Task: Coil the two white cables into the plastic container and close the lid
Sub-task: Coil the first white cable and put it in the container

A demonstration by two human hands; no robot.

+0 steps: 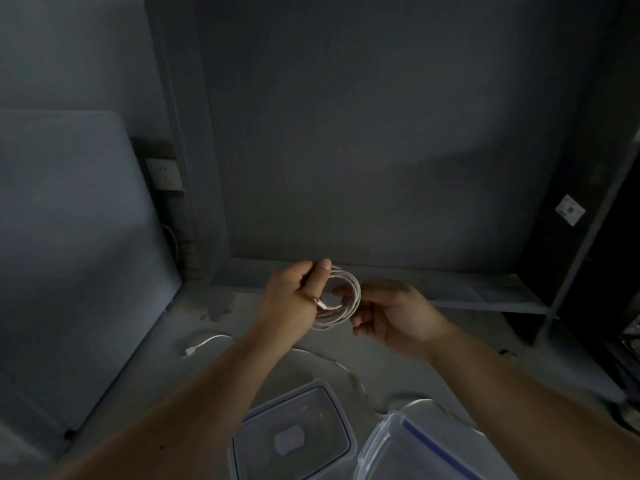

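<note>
Holding a coiled white cable [356,292] up at mid-frame, above the grey surface [398,368]. Pinching the coil's left side with the left hand [294,299], thumb and fingers curled round the loops, a ring [315,300] showing on one finger. Gripping the coil's right side with the right hand [391,315], fingers curling in through the loop and thumb pressing near its lower edge. Lying loose on the surface below and left of centre, the second white cable [211,339], plug end pointing left, its run passing behind the left forearm. Sitting open at the bottom centre of the frame, the plastic container [285,399]. Resting just beside it at the lower right, what looks like the lid [412,427], showing a blue seal strip.
</note>
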